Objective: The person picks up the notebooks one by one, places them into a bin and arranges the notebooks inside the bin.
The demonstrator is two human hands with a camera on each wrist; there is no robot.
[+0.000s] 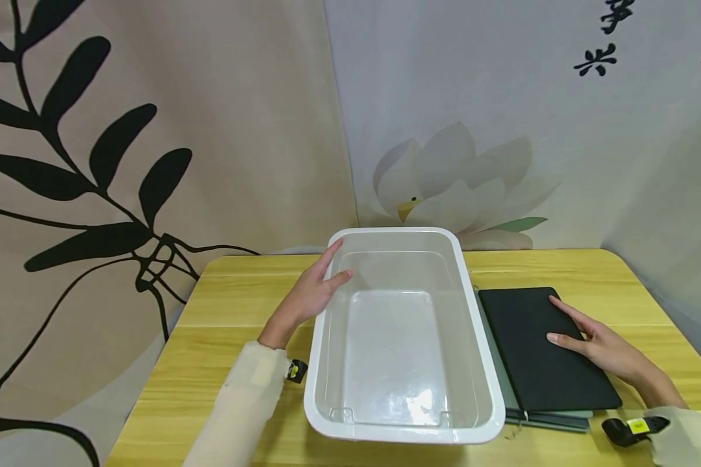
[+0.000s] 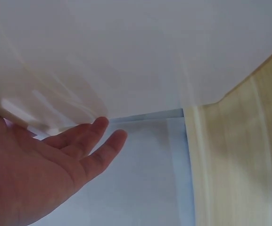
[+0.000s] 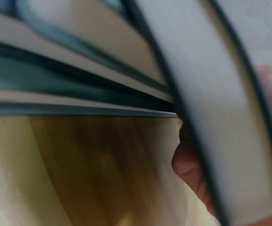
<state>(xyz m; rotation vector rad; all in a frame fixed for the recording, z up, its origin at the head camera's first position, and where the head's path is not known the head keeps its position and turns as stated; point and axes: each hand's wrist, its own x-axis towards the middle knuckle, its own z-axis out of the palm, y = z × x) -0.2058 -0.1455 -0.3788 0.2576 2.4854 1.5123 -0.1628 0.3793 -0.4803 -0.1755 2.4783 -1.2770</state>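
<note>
In the head view a white plastic tub point(image 1: 394, 350) stands at the middle of the table, its inside bare. My left hand point(image 1: 306, 292) holds it by the left rim, thumb over the inner side. The left wrist view shows other fingers point(image 2: 105, 153) outside, close below the tub's wall point(image 2: 126, 52). On the right, my right hand point(image 1: 607, 347) grips a black hardcover notebook point(image 1: 543, 350) by its right edge, thumb on the cover. In the right wrist view, this notebook point(image 3: 211, 94) is tilted up from green-covered books point(image 3: 79, 87), with fingers curled underneath.
The green books point(image 1: 555, 421) lie stacked under the black notebook, right beside the tub. A wood-grain table point(image 1: 239, 311) carries everything. Behind it hangs a printed curtain point(image 1: 257, 130) with leaf and flower patterns.
</note>
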